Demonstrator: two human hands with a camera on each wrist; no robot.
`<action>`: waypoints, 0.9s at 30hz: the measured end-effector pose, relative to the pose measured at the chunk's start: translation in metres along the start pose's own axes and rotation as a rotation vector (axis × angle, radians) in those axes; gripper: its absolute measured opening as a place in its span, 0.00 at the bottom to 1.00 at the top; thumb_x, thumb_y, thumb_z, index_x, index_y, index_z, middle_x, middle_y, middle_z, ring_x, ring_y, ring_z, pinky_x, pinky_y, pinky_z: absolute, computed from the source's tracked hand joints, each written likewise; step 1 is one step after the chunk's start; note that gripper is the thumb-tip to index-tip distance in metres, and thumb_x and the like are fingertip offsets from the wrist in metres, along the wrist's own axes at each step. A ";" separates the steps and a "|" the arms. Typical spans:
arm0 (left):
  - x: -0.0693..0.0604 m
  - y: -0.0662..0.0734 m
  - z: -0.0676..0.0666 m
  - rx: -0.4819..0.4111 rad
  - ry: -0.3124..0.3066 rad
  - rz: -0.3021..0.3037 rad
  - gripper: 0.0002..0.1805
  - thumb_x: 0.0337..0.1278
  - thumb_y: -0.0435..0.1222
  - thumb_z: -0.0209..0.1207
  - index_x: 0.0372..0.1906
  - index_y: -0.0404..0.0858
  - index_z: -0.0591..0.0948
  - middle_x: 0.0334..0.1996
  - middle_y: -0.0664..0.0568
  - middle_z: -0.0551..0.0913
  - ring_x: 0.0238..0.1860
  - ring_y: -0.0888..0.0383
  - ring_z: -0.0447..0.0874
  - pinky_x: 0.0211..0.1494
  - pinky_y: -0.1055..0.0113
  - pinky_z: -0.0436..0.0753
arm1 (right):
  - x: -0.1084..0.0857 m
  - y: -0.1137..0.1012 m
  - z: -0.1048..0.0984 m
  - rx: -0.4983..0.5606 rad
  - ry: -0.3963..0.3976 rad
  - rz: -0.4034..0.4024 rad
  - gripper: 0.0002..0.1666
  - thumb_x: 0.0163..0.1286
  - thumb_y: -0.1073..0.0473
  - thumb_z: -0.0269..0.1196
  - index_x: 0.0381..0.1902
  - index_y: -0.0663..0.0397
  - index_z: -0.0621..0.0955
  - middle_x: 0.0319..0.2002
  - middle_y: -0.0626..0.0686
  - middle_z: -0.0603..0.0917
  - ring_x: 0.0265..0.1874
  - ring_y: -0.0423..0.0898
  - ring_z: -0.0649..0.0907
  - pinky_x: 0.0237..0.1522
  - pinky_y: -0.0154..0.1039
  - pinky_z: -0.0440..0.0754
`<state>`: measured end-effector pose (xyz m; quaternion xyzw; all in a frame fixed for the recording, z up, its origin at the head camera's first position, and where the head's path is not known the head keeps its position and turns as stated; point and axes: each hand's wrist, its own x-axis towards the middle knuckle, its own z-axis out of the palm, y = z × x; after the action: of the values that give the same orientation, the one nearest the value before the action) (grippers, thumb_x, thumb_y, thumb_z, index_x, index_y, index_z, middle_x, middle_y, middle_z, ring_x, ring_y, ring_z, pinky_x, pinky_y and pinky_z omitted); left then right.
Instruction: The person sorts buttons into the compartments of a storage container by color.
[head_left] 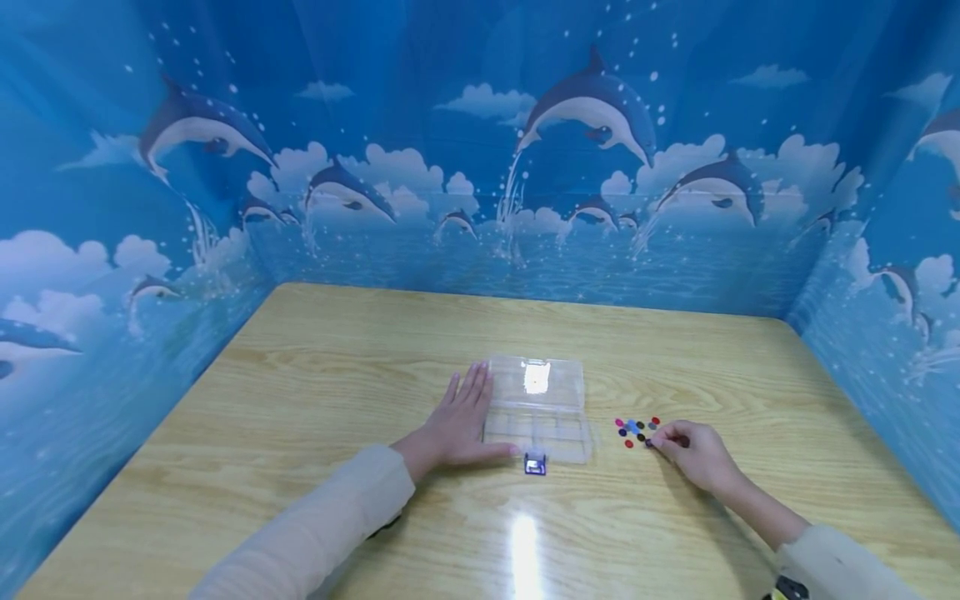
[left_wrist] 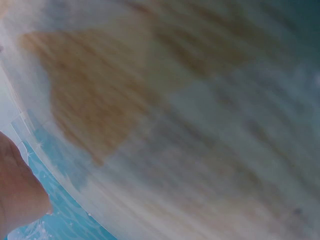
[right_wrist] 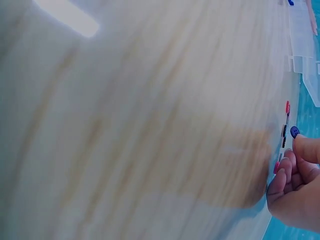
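Note:
In the head view a clear plastic compartment box [head_left: 573,437] lies on the table with its lid [head_left: 510,382] folded back. My left hand [head_left: 467,421] rests along the box's left side, fingers straight and thumb across the front edge. My right hand [head_left: 697,454] pinches a dark blue button [right_wrist: 295,131] between thumb and index finger, best seen in the right wrist view. Just left of those fingertips lie several loose buttons [head_left: 628,444] in red, pink, blue and black. The left wrist view shows only part of the left hand [left_wrist: 22,192].
A small purple-framed piece [head_left: 535,464] sits at the front edge of the box. The wood-grain table [head_left: 337,375] carries a bright light reflection near its front. Blue dolphin-printed curtains [head_left: 420,150] stand behind and at both sides.

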<state>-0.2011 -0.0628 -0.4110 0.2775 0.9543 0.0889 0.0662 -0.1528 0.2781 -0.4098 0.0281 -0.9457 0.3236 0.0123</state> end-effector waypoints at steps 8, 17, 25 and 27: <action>0.001 -0.001 0.001 0.004 0.017 0.012 0.60 0.49 0.71 0.44 0.72 0.30 0.39 0.73 0.40 0.32 0.75 0.47 0.30 0.75 0.50 0.35 | 0.003 0.000 -0.003 0.010 0.021 0.036 0.06 0.64 0.64 0.59 0.32 0.63 0.81 0.32 0.55 0.84 0.27 0.34 0.73 0.30 0.28 0.73; 0.001 0.000 0.002 0.000 0.006 0.001 0.60 0.49 0.71 0.44 0.72 0.31 0.39 0.73 0.41 0.31 0.74 0.49 0.27 0.75 0.50 0.34 | 0.005 -0.002 -0.003 0.047 0.015 0.076 0.10 0.65 0.61 0.59 0.35 0.65 0.82 0.36 0.58 0.84 0.31 0.34 0.75 0.33 0.27 0.74; 0.002 0.000 0.002 0.006 0.001 -0.004 0.61 0.49 0.71 0.44 0.72 0.31 0.38 0.73 0.41 0.31 0.74 0.48 0.27 0.75 0.51 0.35 | 0.006 -0.013 -0.002 0.085 0.009 0.105 0.12 0.65 0.60 0.59 0.37 0.66 0.81 0.40 0.62 0.84 0.34 0.38 0.76 0.34 0.27 0.74; 0.001 0.000 0.002 0.001 0.007 -0.002 0.60 0.49 0.71 0.44 0.72 0.31 0.39 0.73 0.41 0.32 0.74 0.48 0.28 0.75 0.50 0.36 | 0.006 -0.014 -0.001 0.094 0.007 0.111 0.13 0.66 0.59 0.59 0.38 0.67 0.81 0.39 0.61 0.84 0.34 0.38 0.75 0.33 0.28 0.73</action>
<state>-0.2018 -0.0620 -0.4127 0.2764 0.9548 0.0893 0.0625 -0.1583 0.2671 -0.3999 -0.0248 -0.9295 0.3679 -0.0035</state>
